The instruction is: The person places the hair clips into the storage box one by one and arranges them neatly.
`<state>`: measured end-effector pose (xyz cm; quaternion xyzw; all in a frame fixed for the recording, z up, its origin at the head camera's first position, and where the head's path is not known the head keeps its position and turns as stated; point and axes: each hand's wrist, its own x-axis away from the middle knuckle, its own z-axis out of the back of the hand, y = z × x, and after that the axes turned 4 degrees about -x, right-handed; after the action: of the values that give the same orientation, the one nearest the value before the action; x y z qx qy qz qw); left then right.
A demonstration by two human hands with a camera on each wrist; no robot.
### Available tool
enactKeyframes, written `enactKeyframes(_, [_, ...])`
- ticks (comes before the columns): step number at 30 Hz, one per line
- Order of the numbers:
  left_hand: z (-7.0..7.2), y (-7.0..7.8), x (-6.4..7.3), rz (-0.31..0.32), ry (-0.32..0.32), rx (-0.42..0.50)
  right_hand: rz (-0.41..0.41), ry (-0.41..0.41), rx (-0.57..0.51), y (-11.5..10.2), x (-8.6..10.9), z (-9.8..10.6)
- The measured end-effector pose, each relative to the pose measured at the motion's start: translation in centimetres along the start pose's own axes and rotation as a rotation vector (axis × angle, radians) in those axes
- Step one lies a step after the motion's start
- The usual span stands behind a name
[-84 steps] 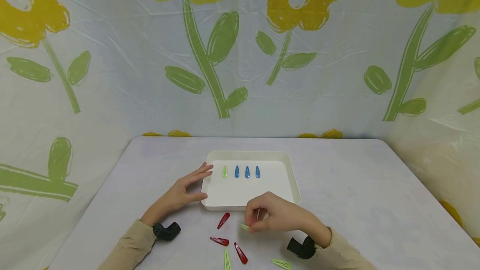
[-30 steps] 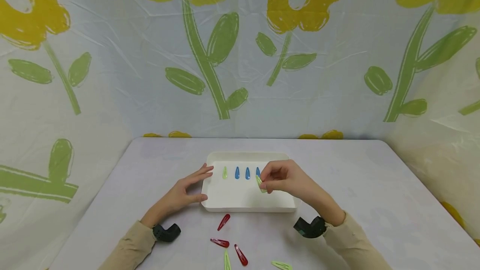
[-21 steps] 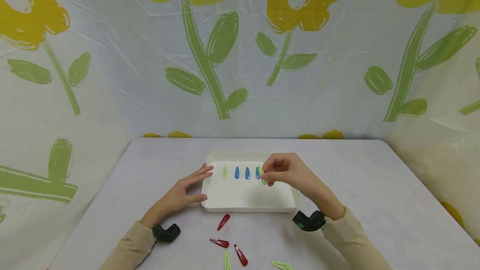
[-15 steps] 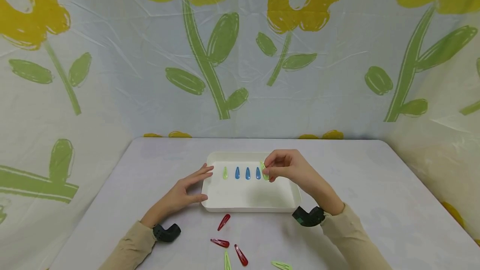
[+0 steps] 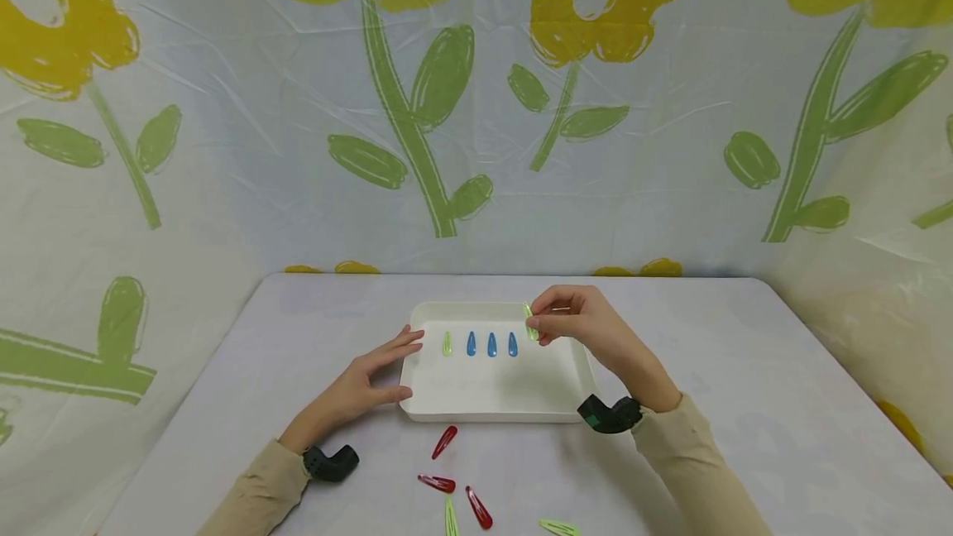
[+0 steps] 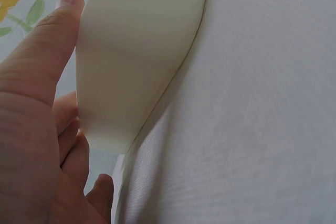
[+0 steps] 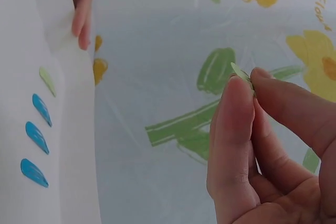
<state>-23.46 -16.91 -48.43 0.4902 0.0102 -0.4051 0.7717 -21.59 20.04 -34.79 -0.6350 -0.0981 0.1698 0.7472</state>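
Two hands [image 5: 365,377] [image 5: 582,323], tray [image 5: 476,394] edge touched, clip [image 5: 532,331] pinched aloft

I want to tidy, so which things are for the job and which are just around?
For the job:
green clip in the right hand
white tray by the left hand
three blue clips and another green clip in it
probably also loose red clips, loose green clips

Just around:
flowered cloth behind
black wrist cameras

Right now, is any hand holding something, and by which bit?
The right hand pinches a slim, light-green hair clip around its middle. The left hand just touches the white, rectangular tray.
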Motion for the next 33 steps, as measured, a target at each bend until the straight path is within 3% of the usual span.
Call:
enactKeyframes(9, [0.0, 0.0, -0.1, -0.012, -0.003, -0.011, -0.052, 0.090, -0.048, 0.6, -0.8, 0.8])
enactKeyframes(15, [0.0, -0.2, 0.0, 0.040, -0.008, 0.010, -0.074, 0.130, -0.143, 1.5, -1.6, 1.4])
enactKeyframes(22, [0.0, -0.3, 0.1, 0.045, -0.017, 0.007, -0.070, 0.148, -0.181, 2.4, -2.1, 1.8])
enactKeyframes(33, [0.0, -0.2, 0.1, 0.060, -0.022, 0.010, -0.149, 0.166, -0.214, 4.1, -2.6, 2.0])
